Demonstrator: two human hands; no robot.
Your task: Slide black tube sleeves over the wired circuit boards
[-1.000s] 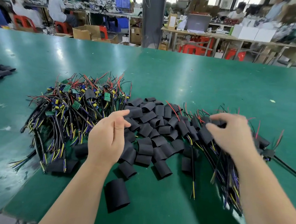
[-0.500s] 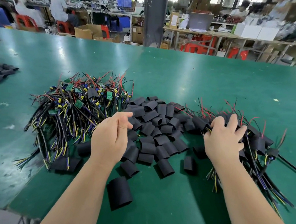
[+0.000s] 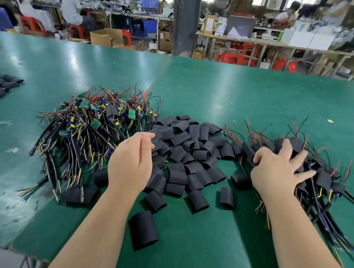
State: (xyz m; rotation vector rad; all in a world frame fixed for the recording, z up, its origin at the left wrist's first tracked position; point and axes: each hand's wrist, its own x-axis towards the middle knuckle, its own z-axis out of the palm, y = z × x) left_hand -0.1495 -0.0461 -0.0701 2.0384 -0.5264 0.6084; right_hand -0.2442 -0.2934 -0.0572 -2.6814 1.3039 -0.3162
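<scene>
Black tube sleeves [image 3: 191,153] sit heaped on the green table [image 3: 220,90], right between the two hands, most with their long axis pointing roughly away from the person. The left hand [image 3: 130,159] hovers at the heap's left edge, fingers loosely curled, nothing in it that I can see, and the bare wired circuit boards [image 3: 89,124] lie just to its left. The right hand [image 3: 277,170] is splayed flat, pressing on the sleeved bundle [image 3: 322,179]. I'd say the left one's better placed for the next grab.

Beyond the green table [image 3: 241,90] stand a dark pillar [image 3: 184,25] and red stools [image 3: 236,57].
</scene>
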